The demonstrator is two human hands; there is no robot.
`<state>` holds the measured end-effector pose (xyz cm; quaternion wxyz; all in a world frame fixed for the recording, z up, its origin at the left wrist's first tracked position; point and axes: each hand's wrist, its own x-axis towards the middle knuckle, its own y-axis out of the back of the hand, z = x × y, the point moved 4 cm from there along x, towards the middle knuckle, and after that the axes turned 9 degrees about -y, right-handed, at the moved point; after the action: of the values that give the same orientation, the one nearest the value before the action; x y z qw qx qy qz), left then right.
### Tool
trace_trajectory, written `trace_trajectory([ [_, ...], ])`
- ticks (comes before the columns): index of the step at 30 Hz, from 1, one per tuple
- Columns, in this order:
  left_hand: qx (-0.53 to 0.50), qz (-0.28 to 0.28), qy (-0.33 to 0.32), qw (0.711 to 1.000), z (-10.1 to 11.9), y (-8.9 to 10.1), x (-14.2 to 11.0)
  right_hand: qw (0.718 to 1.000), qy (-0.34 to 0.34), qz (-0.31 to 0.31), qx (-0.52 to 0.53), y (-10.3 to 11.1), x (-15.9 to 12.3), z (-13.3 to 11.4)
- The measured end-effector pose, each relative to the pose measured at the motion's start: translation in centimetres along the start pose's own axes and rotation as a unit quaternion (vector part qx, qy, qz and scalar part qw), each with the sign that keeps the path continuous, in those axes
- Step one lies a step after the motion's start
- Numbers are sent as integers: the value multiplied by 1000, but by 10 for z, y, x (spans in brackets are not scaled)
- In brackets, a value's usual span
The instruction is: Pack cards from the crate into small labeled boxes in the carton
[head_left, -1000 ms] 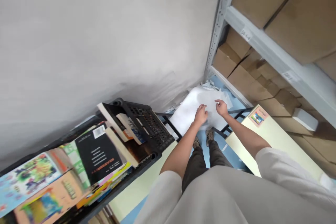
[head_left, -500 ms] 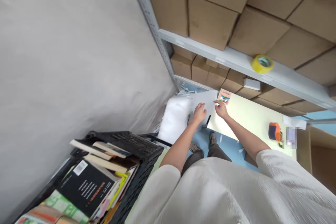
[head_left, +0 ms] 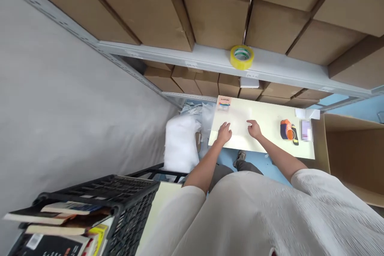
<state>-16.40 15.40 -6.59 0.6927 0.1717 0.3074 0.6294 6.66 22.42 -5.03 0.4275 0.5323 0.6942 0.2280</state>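
Observation:
Both my hands rest over the near left part of a pale yellow table [head_left: 270,144]. My left hand [head_left: 224,132] lies flat with its fingers spread, close to the table's left edge. My right hand [head_left: 254,129] is a little to its right, fingers loosely bent and pointing left, with nothing visible in them. The tabletop between the hands looks paler, perhaps a thin sheet; I cannot tell. A small colourful card [head_left: 224,103] lies at the table's far left corner. An orange and dark tape dispenser [head_left: 286,129] stands right of my right hand.
A white stack of padding [head_left: 180,144] sits on the floor left of the table. A black crate [head_left: 126,196] with books is at lower left. A grey shelf [head_left: 270,68] carries a yellow tape roll [head_left: 241,57] and cardboard boxes. An open carton [head_left: 354,156] stands at right.
My view has swung right, from the white stack to the table. Both hands have left the white stack and now lie over the tabletop.

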Motion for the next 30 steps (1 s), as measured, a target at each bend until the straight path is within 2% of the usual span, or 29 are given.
trace_trajectory([
  [4, 36, -10, -14, 999, 9, -23, 1, 999, -18, -28, -20, 8, 1, 36],
  [8, 112, -52, -33, 992, 15, -32, -1, 994, -53, -35, -94, 16, -8, 53],
  [10, 172, -89, -36, 980, 16, -32, -1, 986, -65, -26, -151, 17, -14, 52],
  [13, 242, -136, -42, 960, 14, -29, 1, 978, -31, -52, -202, 8, -21, 37],
  [15, 261, -165, -39, 950, 10, -27, 1, 974, -11, -80, -213, -2, -26, 26],
  [18, 267, -199, -40, 942, 2, -25, -5, 969, -21, -101, -226, -13, -35, 16],
  [25, 284, -216, -77, 931, -6, -13, -31, 964, -39, -106, -242, -22, -65, 17],
  [30, 294, -224, -77, 926, -7, -5, -38, 961, -49, -114, -247, -24, -73, 16],
])
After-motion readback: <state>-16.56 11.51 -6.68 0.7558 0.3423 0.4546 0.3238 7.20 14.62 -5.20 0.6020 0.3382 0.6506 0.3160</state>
